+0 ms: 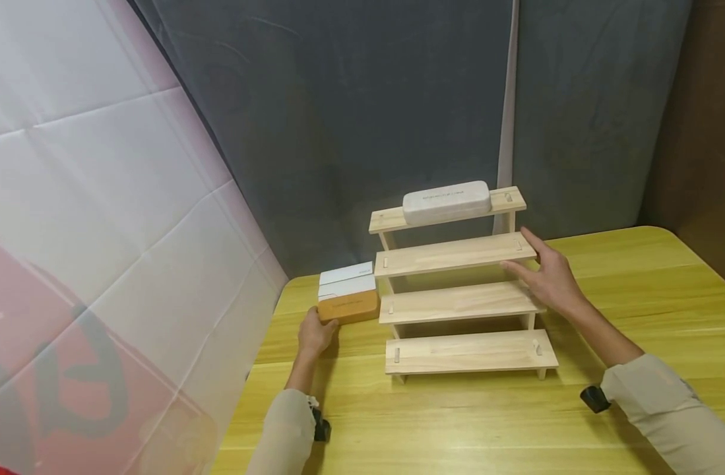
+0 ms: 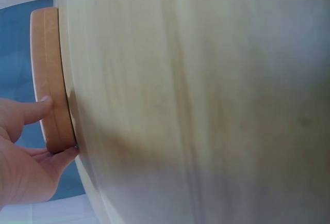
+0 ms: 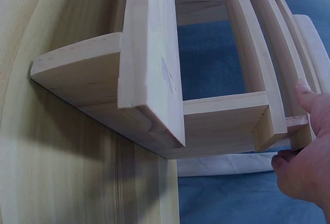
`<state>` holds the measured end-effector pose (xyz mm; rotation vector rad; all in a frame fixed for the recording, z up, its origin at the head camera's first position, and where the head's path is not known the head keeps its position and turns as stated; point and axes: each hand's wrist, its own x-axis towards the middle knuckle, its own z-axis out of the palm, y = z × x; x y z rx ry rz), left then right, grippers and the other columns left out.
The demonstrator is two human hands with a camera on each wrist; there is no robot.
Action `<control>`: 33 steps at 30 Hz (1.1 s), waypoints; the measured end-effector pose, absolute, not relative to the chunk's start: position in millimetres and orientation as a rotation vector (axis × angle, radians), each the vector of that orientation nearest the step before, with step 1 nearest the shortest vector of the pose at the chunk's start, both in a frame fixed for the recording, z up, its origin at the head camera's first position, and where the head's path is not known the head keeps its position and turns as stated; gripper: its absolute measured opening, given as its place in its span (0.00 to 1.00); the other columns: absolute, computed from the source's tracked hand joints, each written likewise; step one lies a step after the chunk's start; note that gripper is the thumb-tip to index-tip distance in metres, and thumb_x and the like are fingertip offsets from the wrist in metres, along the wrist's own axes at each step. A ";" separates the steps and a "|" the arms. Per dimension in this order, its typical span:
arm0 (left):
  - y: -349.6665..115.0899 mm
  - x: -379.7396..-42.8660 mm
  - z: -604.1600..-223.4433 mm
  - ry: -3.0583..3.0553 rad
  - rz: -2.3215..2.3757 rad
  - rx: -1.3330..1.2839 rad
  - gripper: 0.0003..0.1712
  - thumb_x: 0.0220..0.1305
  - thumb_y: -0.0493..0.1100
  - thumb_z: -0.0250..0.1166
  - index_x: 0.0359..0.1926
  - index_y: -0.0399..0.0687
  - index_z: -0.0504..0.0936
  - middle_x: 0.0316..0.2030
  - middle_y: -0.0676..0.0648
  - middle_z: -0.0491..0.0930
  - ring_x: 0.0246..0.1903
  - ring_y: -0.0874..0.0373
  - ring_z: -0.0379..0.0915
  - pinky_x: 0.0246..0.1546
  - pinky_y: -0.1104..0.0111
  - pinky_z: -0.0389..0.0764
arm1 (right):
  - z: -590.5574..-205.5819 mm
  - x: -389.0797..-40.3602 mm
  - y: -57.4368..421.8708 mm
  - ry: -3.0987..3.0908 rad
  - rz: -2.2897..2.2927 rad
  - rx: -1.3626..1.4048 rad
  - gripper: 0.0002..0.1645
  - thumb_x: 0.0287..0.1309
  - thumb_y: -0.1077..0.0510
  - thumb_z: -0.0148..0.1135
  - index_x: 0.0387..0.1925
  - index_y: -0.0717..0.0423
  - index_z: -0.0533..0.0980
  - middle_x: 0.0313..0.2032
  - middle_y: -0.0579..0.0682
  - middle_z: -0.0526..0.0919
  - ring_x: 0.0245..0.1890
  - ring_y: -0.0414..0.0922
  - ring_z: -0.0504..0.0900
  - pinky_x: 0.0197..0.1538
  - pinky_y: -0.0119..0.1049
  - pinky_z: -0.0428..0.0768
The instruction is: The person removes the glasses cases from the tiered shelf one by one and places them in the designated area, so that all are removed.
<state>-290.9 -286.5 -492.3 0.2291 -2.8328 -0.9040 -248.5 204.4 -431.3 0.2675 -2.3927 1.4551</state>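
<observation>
My left hand (image 1: 316, 333) holds the left end of an orange glasses case (image 1: 349, 307), which lies on the table at the left of a stepped wooden display rack (image 1: 469, 353). In the left wrist view the thumb lies on the face of the orange case (image 2: 51, 64) and the fingers go round its end. My right hand (image 1: 549, 274) grips the right end of the rack's second step from the top, thumb toward the front. The right wrist view shows that hand (image 3: 307, 157) at the rack's side, its fingers partly hidden. On the top step rests a white glasses case (image 1: 447, 202).
White boxes (image 1: 347, 280) lie right behind the orange case. The yellow wood-grain table (image 1: 457, 429) carries everything. A grey curtain (image 1: 338, 132) hangs behind it, and a white printed fabric wall (image 1: 130, 198) stands at the left.
</observation>
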 end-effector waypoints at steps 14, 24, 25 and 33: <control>-289.5 -295.3 -487.4 -2.875 -0.917 0.205 0.32 0.73 0.36 0.66 0.69 0.23 0.67 0.63 0.22 0.75 0.64 0.27 0.71 0.69 0.40 0.71 | -430.3 -247.0 204.6 -2.398 1.466 0.270 0.54 0.71 0.52 0.71 0.84 0.62 0.50 0.80 0.69 0.55 0.78 0.70 0.57 0.70 0.73 0.66; -291.7 -296.3 -486.5 -2.882 -0.926 0.187 0.34 0.73 0.33 0.64 0.72 0.20 0.62 0.66 0.21 0.71 0.68 0.26 0.68 0.72 0.42 0.68 | -431.1 -248.1 203.7 -2.398 1.464 0.272 0.54 0.71 0.52 0.72 0.84 0.62 0.51 0.80 0.70 0.56 0.77 0.71 0.57 0.69 0.73 0.67; -291.8 -296.2 -486.3 -2.882 -0.930 0.193 0.34 0.74 0.34 0.64 0.73 0.20 0.62 0.66 0.21 0.71 0.68 0.26 0.68 0.73 0.42 0.68 | -431.3 -248.2 203.6 -2.397 1.463 0.273 0.54 0.71 0.52 0.72 0.84 0.62 0.51 0.80 0.70 0.56 0.77 0.71 0.57 0.69 0.72 0.67; -293.1 -295.0 -484.5 -2.831 -0.928 0.223 0.35 0.71 0.36 0.66 0.72 0.22 0.65 0.65 0.23 0.74 0.66 0.27 0.70 0.70 0.41 0.70 | -431.6 -248.3 203.1 -2.390 1.473 0.275 0.54 0.71 0.53 0.72 0.84 0.62 0.50 0.79 0.70 0.57 0.76 0.70 0.61 0.68 0.70 0.70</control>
